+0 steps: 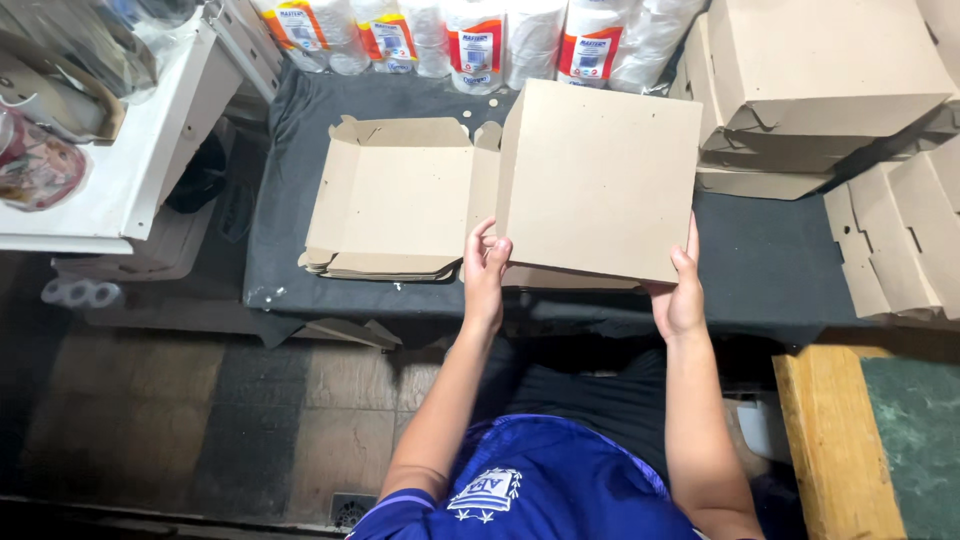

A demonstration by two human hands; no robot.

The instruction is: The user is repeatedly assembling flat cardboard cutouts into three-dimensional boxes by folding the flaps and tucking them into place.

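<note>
Cardboard: a flat square panel of brown cardboard (598, 180), part of a box, was held tilted above the near edge of a dark cloth-covered table (770, 265), seen from the head camera.
Left hand: the left hand (487, 268) gripped the panel's lower left corner, fingers curled loosely around the edge, thumb on the near face.
Right hand: the right hand (680, 290) clasped the lower right corner, fingers partly closed, one fingertip running up the panel's right edge.
Stack: a pile of flat, unfolded brown box blanks (400, 200) lay on the table, just beside and partly behind the held panel.
Finished boxes: folded brown cardboard boxes (820, 70) were stacked at the table's far right, with more flattened pieces (900, 235) near them.
Background: white plastic-wrapped rolls with red and orange labels (475, 40) lined the table's far edge.
Left side: a white shelf (130, 170) stood well apart from the hands.
</note>
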